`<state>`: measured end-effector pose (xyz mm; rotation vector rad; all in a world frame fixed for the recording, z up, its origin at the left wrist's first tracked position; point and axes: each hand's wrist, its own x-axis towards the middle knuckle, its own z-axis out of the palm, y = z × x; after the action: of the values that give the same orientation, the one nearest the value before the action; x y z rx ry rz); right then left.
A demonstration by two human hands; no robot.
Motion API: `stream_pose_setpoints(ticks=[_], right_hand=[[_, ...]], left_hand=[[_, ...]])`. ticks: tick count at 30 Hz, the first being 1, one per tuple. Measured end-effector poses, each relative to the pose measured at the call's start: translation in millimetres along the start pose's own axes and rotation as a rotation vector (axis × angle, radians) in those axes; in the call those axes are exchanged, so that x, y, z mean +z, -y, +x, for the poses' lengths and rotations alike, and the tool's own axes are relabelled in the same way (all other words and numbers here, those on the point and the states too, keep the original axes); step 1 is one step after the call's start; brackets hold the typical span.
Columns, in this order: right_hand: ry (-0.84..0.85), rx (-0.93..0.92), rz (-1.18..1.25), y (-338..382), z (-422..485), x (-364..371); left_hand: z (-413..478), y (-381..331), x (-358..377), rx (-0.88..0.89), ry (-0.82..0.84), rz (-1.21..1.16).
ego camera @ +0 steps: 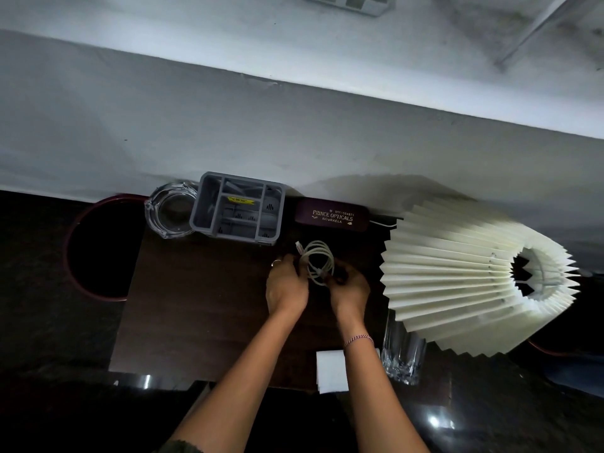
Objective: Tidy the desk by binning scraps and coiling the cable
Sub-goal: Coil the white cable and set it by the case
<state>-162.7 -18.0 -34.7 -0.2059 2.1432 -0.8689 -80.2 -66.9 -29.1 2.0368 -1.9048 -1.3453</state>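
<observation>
At the middle of the dark wooden desk (pixel 202 305), a white cable (pixel 317 261) is gathered into a loose coil of several loops, held up just above the surface between both hands. The left hand (pixel 286 286), a ring on one finger, pinches the coil's left side, and one plug end sticks up beside its fingertips. The right hand (pixel 349 291) is closed around the lower right of the loops (a thin beaded bracelet sits on that wrist). Just behind the coil, against the wall, stand a grey divided organiser (pixel 238 209) and a maroon spectacle case (pixel 331 215) with gold lettering. Left of the organiser is a clear glass ashtray (pixel 170 210), and beyond the desk's left edge a red-rimmed bin (pixel 73 223). To the right looms a pleated cream lampshade (pixel 457 273), with a cut-glass tumbler (pixel 403 358) below it and a white paper pad (pixel 330 371) near the front edge.
</observation>
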Motion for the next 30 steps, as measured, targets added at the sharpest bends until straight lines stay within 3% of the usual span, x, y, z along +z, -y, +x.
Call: stream_pose_setpoints(ticks=[4, 9, 12, 14, 16, 19, 22, 26, 30], right_hand=[[0.046, 0.008, 0.059, 0, -10, -5], [0.165, 0.03, 0.102, 5, -26, -9], [0.18, 0.066, 0.157, 9, -38, -13], [0.13, 0.06, 0.064, 12, -48, -15], [0.027, -0.013, -0.142, 16, -61, -15], [-0.091, -0.274, -0.33, 21, -87, -13], [-0.045, -0.497, -0.397, 20, -104, -10], [0.059, -0.548, -0.509, 12, -110, -11], [0.026, -0.668, -0.596, 15, -117, -13]], left_hand=[[-5, 5, 3, -0.073, 0.013, -0.145], [-20, 8, 4, -0.253, 0.033, -0.618], [-27, 7, 1, -0.277, -0.009, -0.649], [-31, 7, 0, -0.273, -0.032, -0.605], [-36, 8, -2, -0.253, -0.046, -0.545], [-44, 8, -8, -0.21, -0.079, -0.527], [-48, 10, -17, -0.195, -0.112, -0.543], [-54, 15, -27, -0.153, -0.105, -0.59], [-62, 15, -32, -0.113, -0.113, -0.6]])
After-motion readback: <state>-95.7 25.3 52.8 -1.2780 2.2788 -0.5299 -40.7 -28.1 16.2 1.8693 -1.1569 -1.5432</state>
